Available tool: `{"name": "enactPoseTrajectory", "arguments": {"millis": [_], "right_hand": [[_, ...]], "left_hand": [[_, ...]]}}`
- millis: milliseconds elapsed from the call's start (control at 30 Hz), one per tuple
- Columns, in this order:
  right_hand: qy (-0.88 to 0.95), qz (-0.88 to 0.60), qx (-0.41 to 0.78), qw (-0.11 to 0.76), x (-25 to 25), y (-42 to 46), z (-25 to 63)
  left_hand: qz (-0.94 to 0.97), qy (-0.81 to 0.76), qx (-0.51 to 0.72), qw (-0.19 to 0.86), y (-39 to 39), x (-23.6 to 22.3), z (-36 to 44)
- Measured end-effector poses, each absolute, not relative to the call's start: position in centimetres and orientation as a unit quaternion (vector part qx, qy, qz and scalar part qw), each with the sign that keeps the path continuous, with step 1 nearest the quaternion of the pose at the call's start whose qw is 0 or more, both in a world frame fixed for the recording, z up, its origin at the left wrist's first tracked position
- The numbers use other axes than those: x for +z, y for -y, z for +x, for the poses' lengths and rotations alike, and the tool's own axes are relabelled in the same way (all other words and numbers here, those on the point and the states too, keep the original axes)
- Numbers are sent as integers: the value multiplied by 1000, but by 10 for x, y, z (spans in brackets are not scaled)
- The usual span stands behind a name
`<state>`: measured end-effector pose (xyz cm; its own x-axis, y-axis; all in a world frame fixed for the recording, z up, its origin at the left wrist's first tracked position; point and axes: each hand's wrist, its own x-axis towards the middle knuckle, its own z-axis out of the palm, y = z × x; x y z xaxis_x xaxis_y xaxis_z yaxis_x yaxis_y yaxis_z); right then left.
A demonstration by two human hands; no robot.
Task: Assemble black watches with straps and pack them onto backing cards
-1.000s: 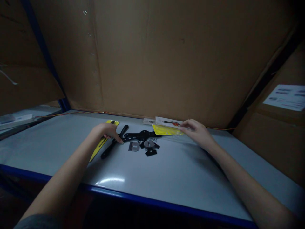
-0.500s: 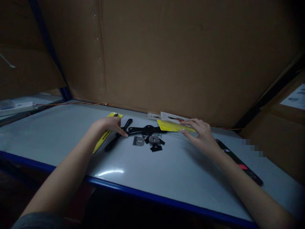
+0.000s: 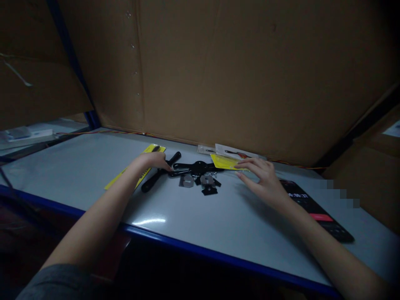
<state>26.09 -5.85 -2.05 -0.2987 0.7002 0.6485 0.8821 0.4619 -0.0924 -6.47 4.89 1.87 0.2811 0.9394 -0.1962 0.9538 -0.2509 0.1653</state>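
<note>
Left hand (image 3: 153,161): open and fairly flat, palm down, fingers extended and not closed around anything; fingertips (image 3: 168,167) rest at the black-handled tool (image 3: 159,175), whose long grip runs diagonally from lower left to upper right. A second black bar (image 3: 190,168) with a round hub extends almost level to the right from the same crossing, toward the other hand; whether the two are joined cannot be settled from this view. Left hand is clearly the nearer to this tool. Right hand (image 3: 262,175): open wide, fingers curved, thumb held apart; fingertips (image 3: 245,163) lie at the lower edge of the yellow card packet (image 3: 223,161), with contact or a light hold not resolved. The packet's clear plastic lies just beside a white printed card (image 3: 236,151). Grey and black metal plates (image 3: 200,183) lie between the hands, just below the bar. A yellow strip (image 3: 137,173) passes beneath the left forearm. Farther right, a dark device with a lit display (image 3: 315,210) lies on the white counter (image 3: 218,237), whose front edge is blue; a cardboard wall (image 3: 250,75) stands behind.
</note>
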Motion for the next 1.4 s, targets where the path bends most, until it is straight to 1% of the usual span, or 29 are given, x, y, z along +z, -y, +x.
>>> {"name": "enactPoseTrajectory", "arguments": {"millis": [167,233,333,400,467,533,633,767,867,967,1067,1233,1400], "right_hand": [[799,-493,-130,320,-20,60,257],[800,-493,-107,324,-20,62,253],[800,-496,-40,335,-21,62,243],[795,-500,20,342,-22,60,233],[786,-510,76,342,-24,54,222],[776,-531,112,320,-27,44,213],[780,-553,116,271,-31,28,204],[789,-553,116,243,-34,14,199],[780,-549,163,252,-35,12,198],[758,-536,233,288,-35,15,198],[733,-535,285,308,-35,18,199],[699,-576,295,304,-31,18,201],[640,-605,368,297,-27,17,205]], "left_hand": [[769,-627,0,130,-47,23,-64],[749,-648,36,132,-49,24,-67],[733,-655,122,139,-53,26,-72],[720,-634,196,203,-53,27,-71],[701,-581,265,318,-50,28,-67],[668,-514,309,441,-45,26,-59],[603,-462,326,563,-36,19,-44],[555,-426,300,649,-28,8,-28],[522,-424,316,670,-26,4,-21],[481,-421,342,689,-26,4,-18],[464,-423,337,701,-25,3,-16],[479,-429,329,692,-26,-3,-14],[471,-403,326,713,-24,-4,-11]]}}
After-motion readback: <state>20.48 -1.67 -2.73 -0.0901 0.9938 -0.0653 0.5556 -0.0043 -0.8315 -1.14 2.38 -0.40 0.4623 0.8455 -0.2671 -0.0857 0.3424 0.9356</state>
